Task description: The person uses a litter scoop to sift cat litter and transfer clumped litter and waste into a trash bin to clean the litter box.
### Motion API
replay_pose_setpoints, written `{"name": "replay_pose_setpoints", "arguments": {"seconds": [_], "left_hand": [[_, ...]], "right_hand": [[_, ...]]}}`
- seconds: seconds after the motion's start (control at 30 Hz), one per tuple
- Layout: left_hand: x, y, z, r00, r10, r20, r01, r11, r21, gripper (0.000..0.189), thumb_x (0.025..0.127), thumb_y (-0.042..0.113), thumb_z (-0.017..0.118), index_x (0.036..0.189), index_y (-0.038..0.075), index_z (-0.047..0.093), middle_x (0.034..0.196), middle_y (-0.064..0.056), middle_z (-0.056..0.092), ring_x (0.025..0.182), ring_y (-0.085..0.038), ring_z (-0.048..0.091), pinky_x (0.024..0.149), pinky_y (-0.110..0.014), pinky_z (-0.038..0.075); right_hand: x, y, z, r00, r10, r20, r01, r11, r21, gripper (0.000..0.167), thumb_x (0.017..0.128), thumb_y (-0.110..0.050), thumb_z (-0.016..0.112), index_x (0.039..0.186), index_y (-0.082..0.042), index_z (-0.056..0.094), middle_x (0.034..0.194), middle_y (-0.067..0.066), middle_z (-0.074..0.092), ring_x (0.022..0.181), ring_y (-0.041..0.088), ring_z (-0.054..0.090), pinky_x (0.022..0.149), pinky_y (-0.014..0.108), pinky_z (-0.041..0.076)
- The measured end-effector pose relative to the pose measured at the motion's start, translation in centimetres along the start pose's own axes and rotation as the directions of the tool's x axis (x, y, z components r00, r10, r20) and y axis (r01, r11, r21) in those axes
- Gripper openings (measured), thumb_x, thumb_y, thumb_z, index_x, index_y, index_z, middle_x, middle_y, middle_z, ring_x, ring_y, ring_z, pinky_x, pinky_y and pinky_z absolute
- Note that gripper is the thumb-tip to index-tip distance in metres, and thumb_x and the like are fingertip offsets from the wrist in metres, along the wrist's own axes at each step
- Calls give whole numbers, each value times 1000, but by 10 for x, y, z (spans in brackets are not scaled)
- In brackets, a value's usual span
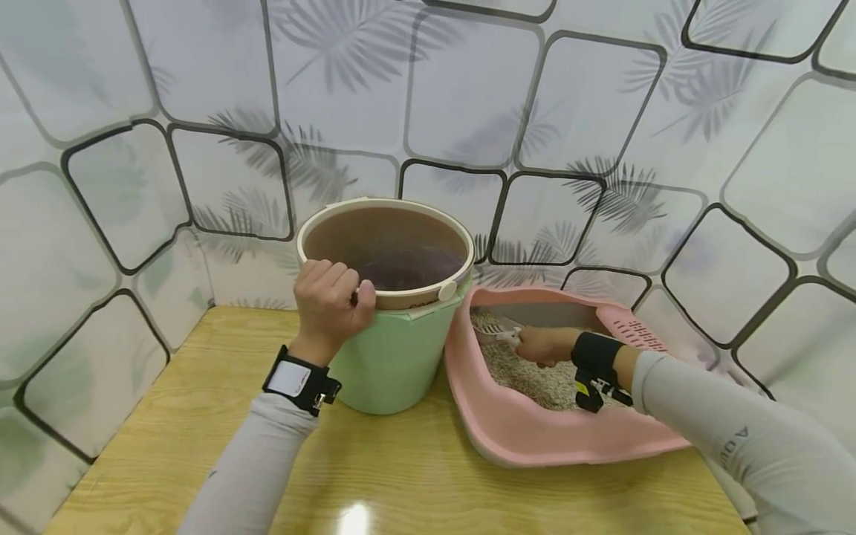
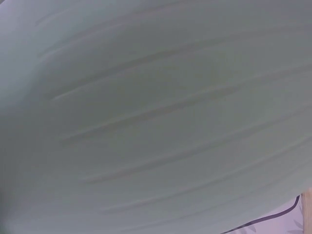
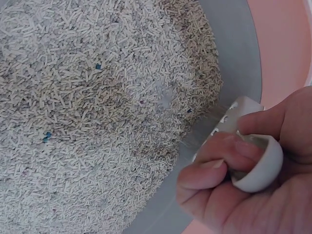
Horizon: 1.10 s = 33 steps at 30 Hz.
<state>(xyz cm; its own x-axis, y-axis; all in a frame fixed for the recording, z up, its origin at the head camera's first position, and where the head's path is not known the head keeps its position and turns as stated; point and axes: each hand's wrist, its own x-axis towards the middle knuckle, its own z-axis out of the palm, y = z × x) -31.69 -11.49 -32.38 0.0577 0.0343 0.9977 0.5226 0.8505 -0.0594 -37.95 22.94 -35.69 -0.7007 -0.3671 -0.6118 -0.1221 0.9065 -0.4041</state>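
Note:
In the head view, my left hand [image 1: 332, 299] grips the near left rim of a light green trash bin [image 1: 394, 364] with a cream rim ring. The ribbed green bin wall [image 2: 161, 117] fills the left wrist view, where the hand itself does not show. My right hand [image 1: 545, 345] holds a white litter scoop [image 1: 506, 333], its slotted head at the left inner wall of a pink litter box [image 1: 528, 438]. From the right wrist view, fingers curl round the scoop's handle [image 3: 261, 168]. Pale pellet litter [image 3: 97, 122] with a few blue bits covers the box floor.
Bin and litter box stand side by side on a wood-grain tabletop [image 1: 167, 416]. A pink perforated panel [image 1: 638, 334] is at the box's right rear. Patterned walls [image 1: 455, 96] close in the back and both sides.

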Motion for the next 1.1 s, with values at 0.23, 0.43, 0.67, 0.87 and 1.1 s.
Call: {"name": "replay_pose_setpoints", "arguments": {"seconds": [0.23, 0.43, 0.67, 0.87, 1.1], "left_hand": [[-2, 6, 5, 1000, -9, 6, 9, 1000, -17, 40, 85, 25, 41, 51, 7, 32, 48, -5, 28, 47, -26, 31, 53, -39, 29], [-3, 10, 7, 1000, -13, 12, 13, 1000, -25, 37, 83, 23, 42, 51, 7, 31, 48, -5, 28, 47, -25, 30, 53, -39, 29], [-2, 3, 2, 999, -37, -3, 37, 999, -22, 37, 82, 24, 42, 51, 7, 31, 48, -6, 27, 47, -27, 30, 53, -42, 29], [-3, -1, -2, 999, -39, 12, 39, 999, -17, 38, 83, 24, 42, 51, 6, 31, 48, -7, 28, 47, -28, 31, 54, -43, 30], [-1, 3, 1, 999, -45, 25, 46, 998, -32, 38, 84, 23, 41, 51, 6, 31, 48, -6, 27, 47, -29, 29, 54, -42, 28]], "right_hand": [[-11, 9, 4, 999, -4, -37, 5, 999, 43, 22, 96, -11, 32, 111, 0, 45, 52, -4, 28, 45, 10, 18, 51, 28, 27], [-29, 16, 8, 997, -12, -71, 17, 998, 68, 11, 98, -12, 34, 92, -6, 42, 60, -2, 30, 49, 10, 22, 53, 28, 28], [-61, 27, 17, 982, -34, -187, 38, 999, 20, 35, 99, -16, 38, 123, 10, 40, 74, 7, 42, 52, 13, 35, 58, 31, 36], [-103, 45, 35, 932, -67, -356, 74, 997, 7, 48, 100, -18, 43, 134, 13, 28, 109, 25, 49, 89, 29, 53, 74, 37, 42], [-138, 67, 62, 831, -82, -550, 56, 996, -63, 40, 98, -16, 43, 121, 15, 32, 76, 11, 55, 59, 15, 51, 55, 28, 40]]}}
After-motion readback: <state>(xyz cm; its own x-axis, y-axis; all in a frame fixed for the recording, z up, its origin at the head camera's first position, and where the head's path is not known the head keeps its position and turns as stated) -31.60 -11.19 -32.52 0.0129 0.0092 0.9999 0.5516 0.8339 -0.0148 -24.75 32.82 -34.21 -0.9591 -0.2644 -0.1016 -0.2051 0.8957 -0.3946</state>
